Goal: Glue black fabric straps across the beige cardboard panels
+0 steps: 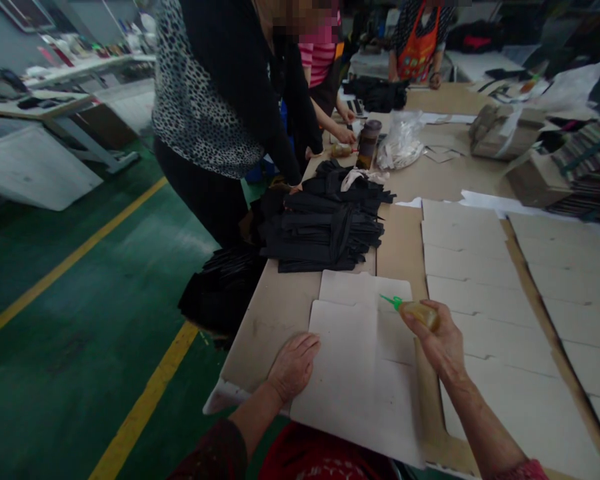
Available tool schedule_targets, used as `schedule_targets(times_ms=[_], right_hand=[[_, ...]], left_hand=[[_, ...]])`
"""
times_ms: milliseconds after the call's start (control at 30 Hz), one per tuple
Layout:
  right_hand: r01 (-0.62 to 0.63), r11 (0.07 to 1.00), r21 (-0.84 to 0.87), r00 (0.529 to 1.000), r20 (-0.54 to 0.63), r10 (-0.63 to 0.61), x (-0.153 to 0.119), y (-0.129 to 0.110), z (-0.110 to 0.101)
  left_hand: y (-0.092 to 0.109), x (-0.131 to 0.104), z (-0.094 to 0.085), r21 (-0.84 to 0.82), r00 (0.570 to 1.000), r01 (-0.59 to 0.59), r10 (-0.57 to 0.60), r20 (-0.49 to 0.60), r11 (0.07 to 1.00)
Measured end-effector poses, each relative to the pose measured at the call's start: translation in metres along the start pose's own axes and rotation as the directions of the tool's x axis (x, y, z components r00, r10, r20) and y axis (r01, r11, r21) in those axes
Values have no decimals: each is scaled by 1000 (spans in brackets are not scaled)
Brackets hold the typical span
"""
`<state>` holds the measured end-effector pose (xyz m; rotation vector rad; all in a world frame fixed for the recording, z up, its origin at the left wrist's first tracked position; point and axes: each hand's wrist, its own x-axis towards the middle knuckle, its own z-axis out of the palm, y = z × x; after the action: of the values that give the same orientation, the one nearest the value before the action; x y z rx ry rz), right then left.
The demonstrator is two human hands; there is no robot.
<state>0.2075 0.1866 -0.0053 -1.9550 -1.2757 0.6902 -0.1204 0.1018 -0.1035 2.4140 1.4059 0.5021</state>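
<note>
My right hand (443,340) is wrapped round a squeeze bottle (420,315) of amber liquid. Its thin green nozzle points left, above the pale card sheets (345,373) in front of me. These sheets overlap, and the nearest reaches the table's front edge. My left hand (295,365) rests with fingers stretched out on the left edge of the near sheet. Just beyond the sheets lies a heap of black fabric strips (325,227). Whether the nozzle touches the card, I cannot tell.
Rows of overlapping card sheets (485,287) cover the table's right side. Bundled card stacks (510,130) stand farther back, beside a clear plastic bag (403,140) and a dark-lidded bottle (368,143). A co-worker (215,87) leans over the left edge. Black material (220,287) is piled below.
</note>
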Motion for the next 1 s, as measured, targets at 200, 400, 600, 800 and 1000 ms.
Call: schedule_targets(times_ms=[200,400,600,800,1000], right_hand=[[158,987,-7,969,194,-154,1,-29,36],[279,960,-30,909,332,-254,3,-47,64],[369,921,-125,868,401,-293,3,-54,74],[432,868,-246,861,398,-315,6,-61,75],[450,842,-296,853,420,-309,17,-62,65]], left_hand=[[0,-1,1,-1,998,35,-35,43,999],[0,-3,3,-32,996,66,-64,56,997],[0,-3,2,-45,996,76,-73,58,996],[1,-3,2,-36,996,71,-69,60,997],[0,-2,1,-25,997,62,-60,56,998]])
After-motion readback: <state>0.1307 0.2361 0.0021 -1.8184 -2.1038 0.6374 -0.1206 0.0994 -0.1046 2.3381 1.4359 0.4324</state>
